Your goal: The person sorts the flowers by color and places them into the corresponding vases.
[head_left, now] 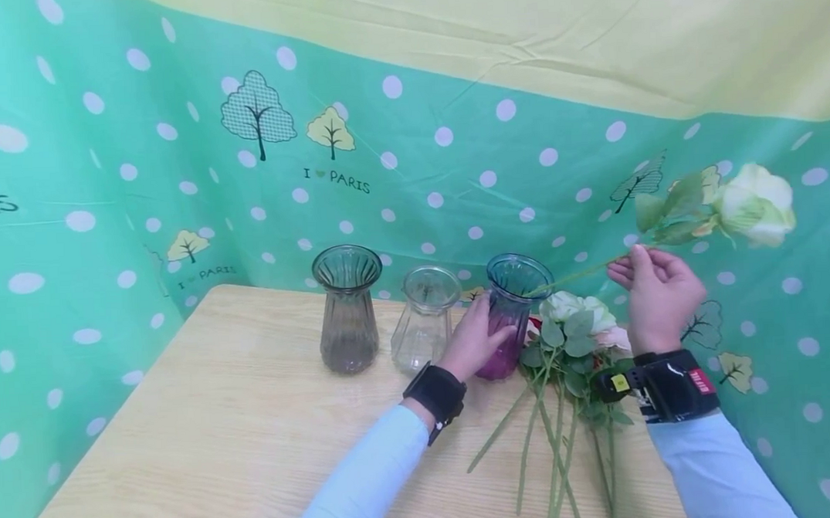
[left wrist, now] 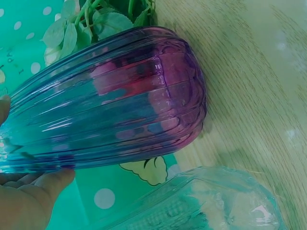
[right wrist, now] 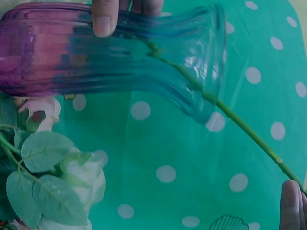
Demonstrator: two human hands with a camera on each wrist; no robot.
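A ribbed glass vase, blue at the flared mouth and purple at the base, stands on the table. My left hand grips it round the side, thumb toward the front. My right hand pinches the green stem of a white artificial rose, its bloom up to the right. The stem slants down through the vase's mouth, and its tip shows inside the upper part of the glass. Beside the vase, on its right, lies a bunch of artificial roses with leaves, stems pointing toward me.
A clear glass vase stands just left of the held one, and a grey glass vase farther left. The wooden table meets a green dotted cloth backdrop behind and at both sides.
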